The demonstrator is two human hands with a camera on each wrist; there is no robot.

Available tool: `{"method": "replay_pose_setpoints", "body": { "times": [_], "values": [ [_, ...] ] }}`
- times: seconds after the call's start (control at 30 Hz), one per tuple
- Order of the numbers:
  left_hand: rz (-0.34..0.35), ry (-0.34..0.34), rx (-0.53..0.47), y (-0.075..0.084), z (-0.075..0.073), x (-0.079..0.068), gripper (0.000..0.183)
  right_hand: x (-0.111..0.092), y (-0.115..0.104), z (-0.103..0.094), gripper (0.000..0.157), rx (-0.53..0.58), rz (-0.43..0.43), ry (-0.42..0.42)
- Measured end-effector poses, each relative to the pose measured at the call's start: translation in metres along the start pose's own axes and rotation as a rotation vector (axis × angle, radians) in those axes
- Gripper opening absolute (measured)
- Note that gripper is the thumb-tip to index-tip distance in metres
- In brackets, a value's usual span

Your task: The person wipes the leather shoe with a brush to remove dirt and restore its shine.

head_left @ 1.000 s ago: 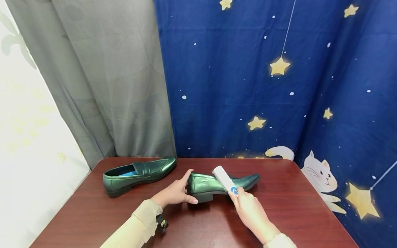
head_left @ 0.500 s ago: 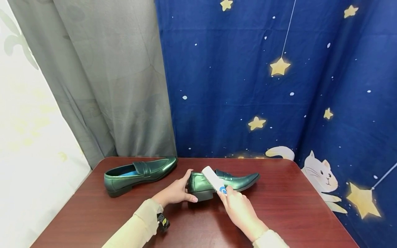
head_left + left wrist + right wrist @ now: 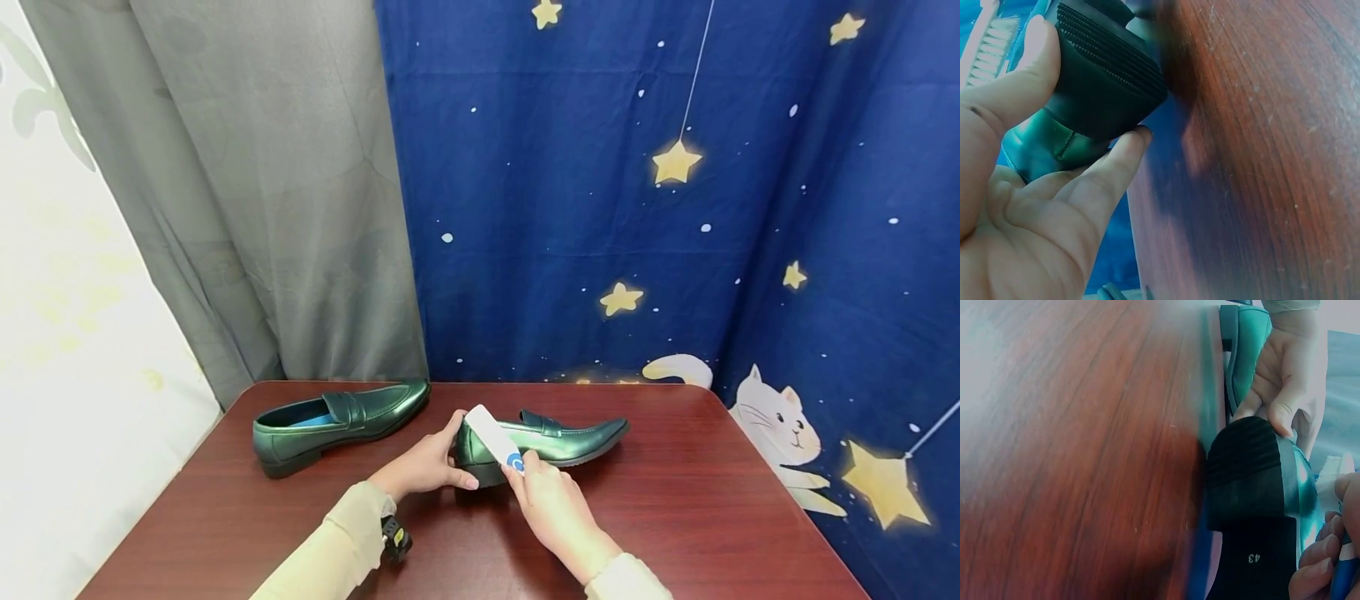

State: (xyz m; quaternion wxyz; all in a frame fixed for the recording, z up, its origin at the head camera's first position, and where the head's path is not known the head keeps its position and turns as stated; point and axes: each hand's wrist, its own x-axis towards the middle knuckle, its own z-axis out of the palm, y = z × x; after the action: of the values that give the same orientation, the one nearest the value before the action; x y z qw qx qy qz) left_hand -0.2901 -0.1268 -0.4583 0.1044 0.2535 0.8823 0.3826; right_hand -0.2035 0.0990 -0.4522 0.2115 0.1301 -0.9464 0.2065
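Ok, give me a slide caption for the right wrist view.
Left hand grips a green shoe by the heel, sole marked 43, as the right hand holds a brush alongside.

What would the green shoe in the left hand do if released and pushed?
The shoe would probably tip first, since the left hand holds it tilted, sole showing. It might feel slippery, given its glossy upper, and likely wouldn't roll far, with that blocky heel.
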Motion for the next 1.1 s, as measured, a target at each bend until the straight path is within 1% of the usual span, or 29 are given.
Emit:
{"method": "replay_pose_setpoints", "body": {
  "times": [0.2, 0.37, 0.53, 0.6, 0.8, 0.97, 1.1],
  "values": [
    [-0.001, 0.015, -0.002, -0.002, 0.003, 0.000, 0.120, -0.002, -0.003, 0.008, 0.032, -0.008, -0.023, 0.000],
    [0.034, 0.022, -0.010, -0.004, 0.003, 0.000, 0.117, -0.002, -0.006, 0.011, 0.030, -0.018, -0.033, 0.007],
    [0.029, 0.019, -0.028, -0.006, 0.001, 0.002, 0.117, -0.003, -0.006, 0.013, 0.028, -0.051, -0.041, 0.026],
    [0.030, 0.015, -0.041, -0.007, 0.001, 0.003, 0.114, -0.003, -0.006, 0.013, 0.028, -0.071, -0.036, 0.036],
    [0.042, 0.006, -0.074, -0.008, 0.001, 0.004, 0.097, -0.006, -0.001, 0.012, 0.029, -0.107, -0.018, 0.056],
    [0.049, 0.001, -0.075, -0.008, 0.000, 0.004, 0.094, -0.007, 0.004, 0.010, 0.029, -0.104, 0.002, 0.050],
    [0.041, -0.007, -0.089, -0.007, 0.000, 0.003, 0.092, -0.009, 0.009, 0.007, 0.029, -0.093, 0.012, 0.041]
  ]
}}
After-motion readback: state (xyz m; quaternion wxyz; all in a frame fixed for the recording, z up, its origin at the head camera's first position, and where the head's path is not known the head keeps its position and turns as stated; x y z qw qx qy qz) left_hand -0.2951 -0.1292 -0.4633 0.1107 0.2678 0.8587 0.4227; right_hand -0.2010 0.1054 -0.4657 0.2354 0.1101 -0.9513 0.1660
